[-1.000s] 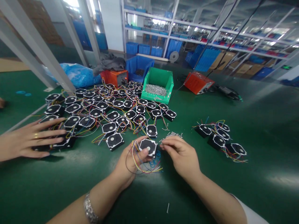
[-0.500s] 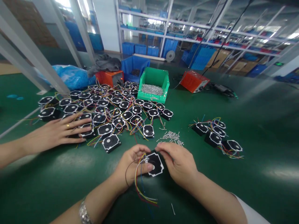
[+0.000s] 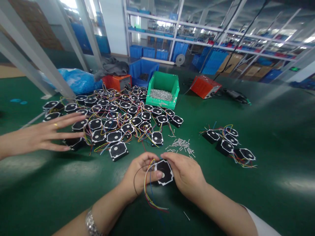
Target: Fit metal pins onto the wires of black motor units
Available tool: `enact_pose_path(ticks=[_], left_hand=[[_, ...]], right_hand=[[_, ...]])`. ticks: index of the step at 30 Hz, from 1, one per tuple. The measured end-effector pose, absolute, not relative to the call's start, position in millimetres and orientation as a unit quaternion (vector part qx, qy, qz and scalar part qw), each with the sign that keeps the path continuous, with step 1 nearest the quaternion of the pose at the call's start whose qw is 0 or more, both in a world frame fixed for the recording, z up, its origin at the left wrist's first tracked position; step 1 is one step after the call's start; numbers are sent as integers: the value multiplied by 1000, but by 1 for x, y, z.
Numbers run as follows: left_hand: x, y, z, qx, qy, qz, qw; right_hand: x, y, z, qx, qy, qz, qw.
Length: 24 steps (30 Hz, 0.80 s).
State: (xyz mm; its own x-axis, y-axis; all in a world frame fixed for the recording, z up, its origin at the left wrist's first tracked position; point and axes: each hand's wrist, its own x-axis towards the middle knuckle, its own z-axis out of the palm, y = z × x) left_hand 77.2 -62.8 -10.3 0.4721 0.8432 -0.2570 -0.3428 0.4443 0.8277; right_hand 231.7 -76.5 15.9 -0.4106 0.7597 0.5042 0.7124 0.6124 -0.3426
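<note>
My left hand (image 3: 144,173) is closed around a stepper motor (image 3: 166,168), a squarish black block with a white outlined edge and a pale round centre. Its thumb lies across the top face. Yellow, white, red, blue and brown wires (image 3: 147,193) hang from the motor's left side toward me. My right hand (image 3: 188,172) curls against the motor's far right side, fingertips at its far edge. Whether a small part sits between those fingers is hidden. Beyond my hands lies a loose pile of screws (image 3: 181,144). One single screw (image 3: 186,215) rests nearer me.
Many similar motors with wires (image 3: 114,137) cover the table's left. Another person's hand (image 3: 46,134) is spread over them. A green bin (image 3: 162,83) holds small metal parts. Several motors (image 3: 225,146) lie at right. An orange box (image 3: 205,87) stands behind.
The other person's hand has drawn back to the left, uncovering motors. My right hand has shifted slightly left and its fingers lie flatter along the motor; my left hand keeps its hold.
</note>
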Motion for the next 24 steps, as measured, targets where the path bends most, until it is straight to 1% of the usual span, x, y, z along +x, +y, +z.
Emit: enact_pose_path(ticks=[4,6,8,9,10,13,14,15,16,18,20,21,22,24], left_hand=[[76,-63,-11,341,341,406,776],[75,-62,-11,326,345,420,773],[74,-60,-10,304,346,433,775],[74,-59,-9,293,345,440,776],[73,-59,-8,285,344,446,776],[73,-57,-7,275,342,457,773],[73,-56,-7,274,344,457,773],[73,-56,-6,273,350,456,772],[73,-56,-6,272,356,453,771],[73,-57,-6,275,369,448,767],[73,-57,-5,278,378,444,763],[73,-58,-5,279,381,445,761],[73,-57,-5,278,383,446,760],[73,-57,-6,273,385,453,756]], right_hand=[[226,-75,13,-478,-802,166,316],[228,-72,19,-503,-787,187,304],[234,-69,32,-540,-777,172,273],[238,-69,40,-551,-784,166,235],[242,-69,48,-551,-798,169,175],[249,-79,68,-490,-847,195,-68],[248,-84,70,-465,-854,192,-132],[246,-90,71,-446,-860,181,-172],[243,-97,68,-434,-865,160,-194],[234,-108,58,-415,-880,109,-205],[226,-117,42,-401,-893,66,-192],[224,-120,34,-400,-899,55,-171],[223,-123,25,-405,-903,52,-132],[224,-127,12,-430,-900,65,-33]])
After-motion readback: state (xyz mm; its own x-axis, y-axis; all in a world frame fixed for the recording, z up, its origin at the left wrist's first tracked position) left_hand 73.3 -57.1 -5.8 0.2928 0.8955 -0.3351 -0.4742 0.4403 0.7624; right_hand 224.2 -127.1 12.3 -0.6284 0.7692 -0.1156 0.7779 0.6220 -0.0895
